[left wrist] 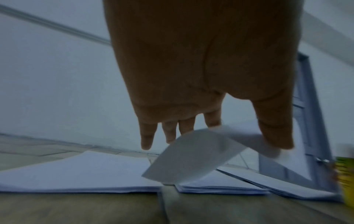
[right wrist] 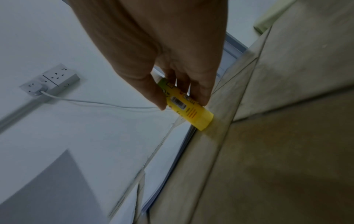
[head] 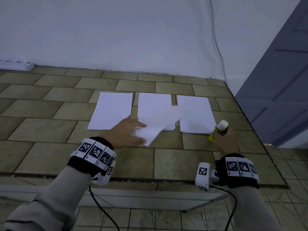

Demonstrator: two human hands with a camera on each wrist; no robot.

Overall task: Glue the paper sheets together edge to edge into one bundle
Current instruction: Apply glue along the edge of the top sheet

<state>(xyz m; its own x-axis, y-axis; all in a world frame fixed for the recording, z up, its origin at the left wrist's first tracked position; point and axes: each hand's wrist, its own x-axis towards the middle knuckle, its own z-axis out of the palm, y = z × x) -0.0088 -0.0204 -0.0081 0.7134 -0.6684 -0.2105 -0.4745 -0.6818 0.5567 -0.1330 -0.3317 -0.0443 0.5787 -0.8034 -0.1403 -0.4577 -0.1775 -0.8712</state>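
Left hand: the left hand (head: 126,133), at centre frame, pinches a lifted, curling loose sheet (head: 155,126) between thumb and fingers.
Right hand: the right hand (head: 225,140), at right of frame, has its fingers wrapped round a yellow glue stick (head: 218,130) whose white cap points up.
Paper: three white stacks lie side by side on the tiled surface (head: 50,127): left stack (head: 111,110), middle stack (head: 154,104), right stack (head: 195,114).
Glue stick position: just beside the right stack's near corner.

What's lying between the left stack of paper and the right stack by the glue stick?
In the head view, a middle paper stack lies between the left stack and right stack; the left hand lifts a sheet from it.
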